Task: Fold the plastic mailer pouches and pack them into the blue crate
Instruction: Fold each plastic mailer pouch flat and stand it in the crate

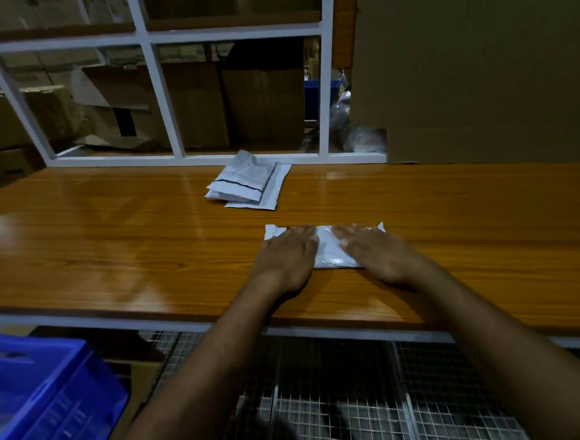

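Both the left hand [289, 254] and right hand [374, 248] lie flat, fingers straight, pressing the folded mailer pouch [328, 248] under their palms, so creasing looks underway; next, I judge, it goes to the blue crate [36, 392] below-left of the left hand, with 1 small stack of pouches [248, 181] waiting beyond the fingertips

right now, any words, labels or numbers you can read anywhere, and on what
None can be read.
Pouch under both hands: plain white, no print visible.
Pouch stack: a dark line only, no text.
Blue crate: raised marks, too blurred to read.
Cardboard boxes: too dark to tell.
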`<state>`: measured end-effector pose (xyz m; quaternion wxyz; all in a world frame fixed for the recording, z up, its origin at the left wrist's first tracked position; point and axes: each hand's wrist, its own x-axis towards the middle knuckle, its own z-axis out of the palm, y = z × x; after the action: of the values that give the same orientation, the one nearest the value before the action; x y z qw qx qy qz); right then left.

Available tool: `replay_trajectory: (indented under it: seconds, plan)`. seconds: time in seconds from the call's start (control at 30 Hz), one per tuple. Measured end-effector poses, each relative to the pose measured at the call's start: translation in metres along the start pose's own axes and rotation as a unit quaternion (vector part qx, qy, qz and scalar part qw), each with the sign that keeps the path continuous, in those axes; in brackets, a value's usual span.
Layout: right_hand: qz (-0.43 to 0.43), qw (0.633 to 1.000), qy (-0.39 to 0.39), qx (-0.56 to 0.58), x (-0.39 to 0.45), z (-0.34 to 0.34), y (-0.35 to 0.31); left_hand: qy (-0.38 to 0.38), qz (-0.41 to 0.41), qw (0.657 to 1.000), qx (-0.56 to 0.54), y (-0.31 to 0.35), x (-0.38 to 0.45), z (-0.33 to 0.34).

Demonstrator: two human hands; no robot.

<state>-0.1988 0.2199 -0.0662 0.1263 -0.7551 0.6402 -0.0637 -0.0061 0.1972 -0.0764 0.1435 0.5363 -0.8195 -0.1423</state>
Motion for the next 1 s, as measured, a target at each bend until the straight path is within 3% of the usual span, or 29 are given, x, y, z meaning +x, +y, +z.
replay_trajectory:
  seconds: [0.07, 0.2, 0.3, 0.47, 0.57, 0.87, 1.0]
  plan:
    - [0.01, 0.998, 0.016, -0.056, 0.003, 0.009, -0.004, 0.023, -0.008, 1.0, 0.001, 0.0, 0.003, 0.0]
    - [0.047, 0.983, 0.006, -0.176, 0.008, 0.011, -0.006, 0.086, 0.006, 0.985, 0.149, 0.007, 0.011, 0.01]
    - [0.053, 0.983, -0.009, -0.176, 0.009, 0.008, -0.01, 0.109, 0.026, 0.987, 0.119, 0.011, 0.016, 0.012]
    - [0.004, 0.996, 0.007, -0.094, 0.004, 0.009, 0.003, 0.054, 0.03, 0.986, 0.158, 0.006, 0.021, 0.015]
    - [0.02, 0.998, 0.025, -0.058, -0.006, 0.008, 0.017, 0.032, 0.019, 0.987, 0.153, 0.006, 0.023, 0.016]
    - [0.114, 0.987, 0.011, -0.112, -0.021, -0.002, 0.045, -0.013, 0.012, 0.993, 0.114, 0.003, 0.022, 0.014]
    - [0.116, 0.985, -0.03, -0.127, -0.016, -0.008, 0.054, -0.044, 0.031, 0.997, 0.056, -0.004, 0.013, 0.008]
